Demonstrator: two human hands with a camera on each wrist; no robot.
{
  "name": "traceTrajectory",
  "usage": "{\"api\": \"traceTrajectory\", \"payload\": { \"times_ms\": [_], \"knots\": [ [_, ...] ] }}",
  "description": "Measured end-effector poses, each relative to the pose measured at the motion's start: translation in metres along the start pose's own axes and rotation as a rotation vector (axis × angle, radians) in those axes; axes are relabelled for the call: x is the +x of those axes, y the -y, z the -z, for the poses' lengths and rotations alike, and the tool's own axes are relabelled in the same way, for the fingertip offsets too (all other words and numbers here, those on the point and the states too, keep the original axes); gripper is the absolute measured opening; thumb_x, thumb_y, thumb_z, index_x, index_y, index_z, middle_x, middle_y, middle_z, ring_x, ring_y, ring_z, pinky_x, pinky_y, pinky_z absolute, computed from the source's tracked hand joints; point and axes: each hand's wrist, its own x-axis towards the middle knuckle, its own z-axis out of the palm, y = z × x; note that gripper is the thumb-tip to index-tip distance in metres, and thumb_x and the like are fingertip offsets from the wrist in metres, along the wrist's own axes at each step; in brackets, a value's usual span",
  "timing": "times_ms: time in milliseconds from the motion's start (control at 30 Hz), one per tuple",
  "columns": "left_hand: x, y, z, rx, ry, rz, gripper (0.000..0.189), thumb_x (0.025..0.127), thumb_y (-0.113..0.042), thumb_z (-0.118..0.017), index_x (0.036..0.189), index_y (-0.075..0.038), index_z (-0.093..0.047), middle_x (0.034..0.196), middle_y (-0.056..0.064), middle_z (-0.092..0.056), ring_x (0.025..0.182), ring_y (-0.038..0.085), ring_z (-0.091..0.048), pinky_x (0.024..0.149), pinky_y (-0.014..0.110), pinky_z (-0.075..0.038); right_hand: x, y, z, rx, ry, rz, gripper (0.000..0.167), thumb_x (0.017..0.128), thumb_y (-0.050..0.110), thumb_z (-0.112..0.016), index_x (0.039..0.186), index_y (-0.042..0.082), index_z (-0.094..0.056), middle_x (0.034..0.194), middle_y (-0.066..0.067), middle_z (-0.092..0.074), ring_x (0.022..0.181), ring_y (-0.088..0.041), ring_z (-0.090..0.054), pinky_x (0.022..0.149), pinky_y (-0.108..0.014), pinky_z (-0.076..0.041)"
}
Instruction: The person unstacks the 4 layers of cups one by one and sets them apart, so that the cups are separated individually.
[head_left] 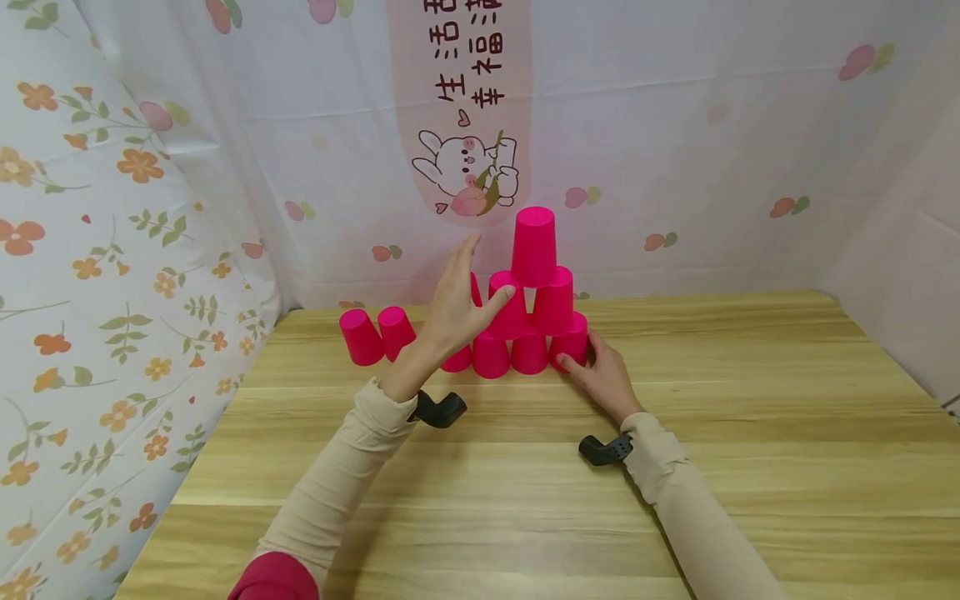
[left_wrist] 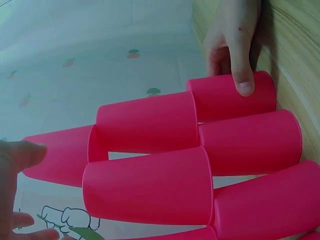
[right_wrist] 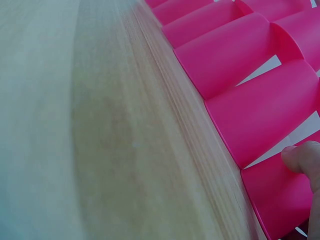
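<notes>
Pink cups stand upside down in a tiered stack, one top cup (head_left: 535, 247) above the second-tier cups (head_left: 555, 304) and a bottom row (head_left: 529, 354). My right hand (head_left: 609, 385) holds the bottom row's right-end cup (head_left: 573, 332), its thumb (right_wrist: 300, 157) on the near side. My left hand (head_left: 453, 312) is raised in front of the stack's left part with fingers extended and thumb apart, holding nothing. It hides some cups there. In the left wrist view, the left thumb (left_wrist: 27, 154) overlaps the top cup (left_wrist: 62, 155); whether they touch I cannot tell.
Two more pink cups, the outer one (head_left: 360, 337) and its neighbour (head_left: 395, 329), stand upside down left of the left hand. A wooden table (head_left: 510, 500) lies under everything. Close behind the cups hangs a patterned white curtain (head_left: 675, 167); a floral curtain (head_left: 112, 275) is at the left.
</notes>
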Motion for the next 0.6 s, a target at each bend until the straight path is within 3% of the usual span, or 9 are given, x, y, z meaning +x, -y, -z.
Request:
{"api": "traceTrajectory", "payload": {
  "times_ms": [333,600],
  "knots": [
    [0.007,-0.004,-0.007,-0.021,0.029,-0.023,0.078,0.087,-0.020,-0.064,0.146,0.000,-0.018,0.144,0.015,-0.031,0.125,0.027,-0.040,0.099,0.042,-0.038,0.001,0.000,0.000,-0.001,-0.001,-0.002,0.058,0.085,0.032,-0.066,0.129,0.001,-0.045,0.115,-0.017,-0.058,0.102,-0.029,-0.055,0.085,-0.042,-0.045],
    [0.008,-0.004,-0.014,-0.069,0.072,-0.007,0.079,0.085,-0.016,-0.065,0.146,0.002,-0.018,0.142,0.016,-0.035,0.125,0.028,-0.042,0.098,0.039,-0.040,0.001,-0.001,-0.001,0.001,0.003,-0.004,0.059,0.085,0.034,-0.066,0.129,0.002,-0.045,0.115,-0.016,-0.058,0.101,-0.030,-0.055,0.086,-0.043,-0.045]
  ]
}}
